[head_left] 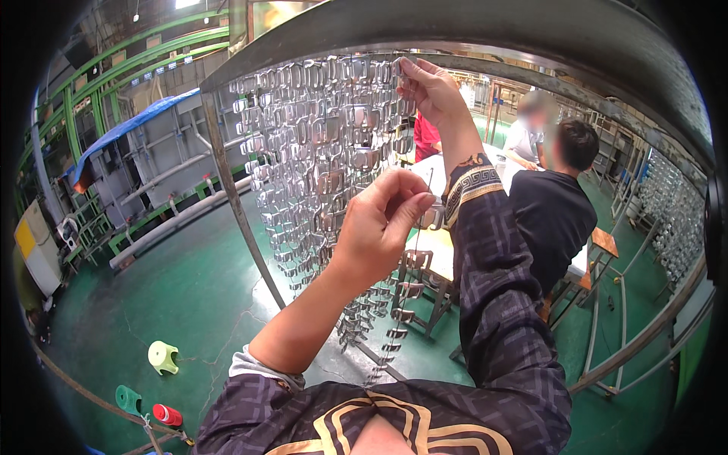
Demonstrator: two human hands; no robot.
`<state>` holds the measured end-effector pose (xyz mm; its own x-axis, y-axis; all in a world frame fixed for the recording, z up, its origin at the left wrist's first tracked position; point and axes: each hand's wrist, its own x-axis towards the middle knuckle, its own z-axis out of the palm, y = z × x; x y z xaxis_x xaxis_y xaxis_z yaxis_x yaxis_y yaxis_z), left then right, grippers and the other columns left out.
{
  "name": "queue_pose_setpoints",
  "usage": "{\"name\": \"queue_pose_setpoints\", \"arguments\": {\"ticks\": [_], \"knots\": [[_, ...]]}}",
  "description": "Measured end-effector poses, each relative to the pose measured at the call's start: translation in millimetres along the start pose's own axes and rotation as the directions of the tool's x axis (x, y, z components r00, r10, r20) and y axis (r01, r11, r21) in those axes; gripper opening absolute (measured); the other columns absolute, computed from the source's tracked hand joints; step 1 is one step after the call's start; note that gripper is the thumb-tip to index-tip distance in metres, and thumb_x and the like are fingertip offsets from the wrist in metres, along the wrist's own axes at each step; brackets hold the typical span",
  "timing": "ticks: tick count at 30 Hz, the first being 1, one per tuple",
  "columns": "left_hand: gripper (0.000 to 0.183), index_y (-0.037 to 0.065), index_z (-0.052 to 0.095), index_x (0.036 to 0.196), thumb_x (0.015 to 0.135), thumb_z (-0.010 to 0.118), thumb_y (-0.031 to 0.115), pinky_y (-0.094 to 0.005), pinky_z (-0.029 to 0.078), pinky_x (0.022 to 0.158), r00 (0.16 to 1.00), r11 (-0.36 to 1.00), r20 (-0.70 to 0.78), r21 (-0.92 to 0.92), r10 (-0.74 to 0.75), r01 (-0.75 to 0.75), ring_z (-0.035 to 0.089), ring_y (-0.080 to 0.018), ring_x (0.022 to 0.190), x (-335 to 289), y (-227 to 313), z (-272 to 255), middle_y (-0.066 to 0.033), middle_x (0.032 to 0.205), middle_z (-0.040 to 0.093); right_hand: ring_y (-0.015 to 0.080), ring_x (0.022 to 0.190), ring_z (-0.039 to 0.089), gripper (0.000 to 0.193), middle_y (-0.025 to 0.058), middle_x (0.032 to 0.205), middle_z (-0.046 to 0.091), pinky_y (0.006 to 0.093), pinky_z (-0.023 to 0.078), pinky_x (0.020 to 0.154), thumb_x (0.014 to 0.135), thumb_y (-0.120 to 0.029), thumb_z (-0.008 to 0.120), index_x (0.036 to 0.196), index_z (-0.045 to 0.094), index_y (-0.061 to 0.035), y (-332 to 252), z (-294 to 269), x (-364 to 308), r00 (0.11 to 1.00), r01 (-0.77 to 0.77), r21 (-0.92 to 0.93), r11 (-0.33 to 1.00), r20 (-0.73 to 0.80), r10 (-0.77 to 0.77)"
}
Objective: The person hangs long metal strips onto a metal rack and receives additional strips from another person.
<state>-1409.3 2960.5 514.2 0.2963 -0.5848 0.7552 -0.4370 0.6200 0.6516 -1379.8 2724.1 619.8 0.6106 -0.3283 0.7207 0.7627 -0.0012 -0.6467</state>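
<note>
Rows of shiny metal buckle-like frames (326,129) hang in strands from a dark metal rack (485,34) before me. My right hand (431,87) is raised just under the rack's top bar. Its thumb and fingers are closed on a metal piece at the right end of the rows. Lower down, my left hand (383,224) is pinched, thumb against curled fingers, at a thin wire (431,180). Below the left hand dangles a loose strand of buckle-like pieces (409,290), reaching down toward my chest. What lies inside the left fingers is mostly hidden.
Beyond the rack, a person in black (553,205) and others are at a table (434,254). Another loaded rack (671,220) stands at right. A pale green stool (162,357), a green stool (128,399) and a red bottle (167,415) are at lower left.
</note>
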Motion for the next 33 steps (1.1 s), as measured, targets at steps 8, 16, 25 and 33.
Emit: {"name": "queue_pose_setpoints", "arguments": {"ticks": [8,16,25,33], "knots": [[0.004,-0.001,0.051,0.09,0.087,0.053,0.002,-0.0189,0.04,0.064,0.996,1.0,0.082,0.0,-0.029,0.03,0.051,-0.0053,0.073,-4,-4,-12,-0.0009,0.079,0.055,0.0118,0.062,0.059,0.019,0.0051,0.085,0.062,0.0289,0.053,0.059,0.08,-0.009,0.066,0.096,0.058,-0.0008,11,-3,0,0.996,-0.082,0.059,0.995,0.039,0.079],[0.005,0.0,0.053,0.087,0.086,0.056,0.004,-0.0198,0.04,0.06,0.998,0.997,0.062,-0.076,-0.015,0.019,0.048,-0.004,0.065,9,-7,-13,0.0003,0.07,0.055,0.0163,0.079,0.061,0.03,0.0098,0.092,0.063,0.0283,0.049,0.071,0.083,-0.023,0.063,0.104,0.059,-0.0021,2,2,-34,0.979,0.038,-0.234,0.971,-0.184,-0.083],[0.008,-0.003,0.057,0.083,0.084,0.056,0.005,-0.0223,0.04,0.055,0.986,0.981,-0.014,0.095,0.169,-0.167,0.049,-0.0066,0.061,61,-11,-1,-0.0033,0.066,0.057,0.0111,0.075,0.061,0.033,0.0065,0.081,0.065,0.0223,0.045,0.069,0.079,-0.028,0.068,0.095,0.064,0.0004,-28,12,-138,0.997,0.035,-0.402,0.915,-0.045,-0.057],[0.014,-0.002,0.06,0.085,0.081,0.058,0.011,-0.0283,0.045,0.059,0.987,0.961,-0.017,0.234,0.157,-0.149,0.058,-0.0153,0.062,86,-17,13,-0.0116,0.07,0.063,0.0073,0.068,0.056,0.023,0.0047,0.075,0.065,0.0215,0.041,0.062,0.076,-0.02,0.071,0.082,0.067,0.0014,-30,11,-136,0.994,-0.025,-0.515,0.857,-0.106,-0.035]]}}
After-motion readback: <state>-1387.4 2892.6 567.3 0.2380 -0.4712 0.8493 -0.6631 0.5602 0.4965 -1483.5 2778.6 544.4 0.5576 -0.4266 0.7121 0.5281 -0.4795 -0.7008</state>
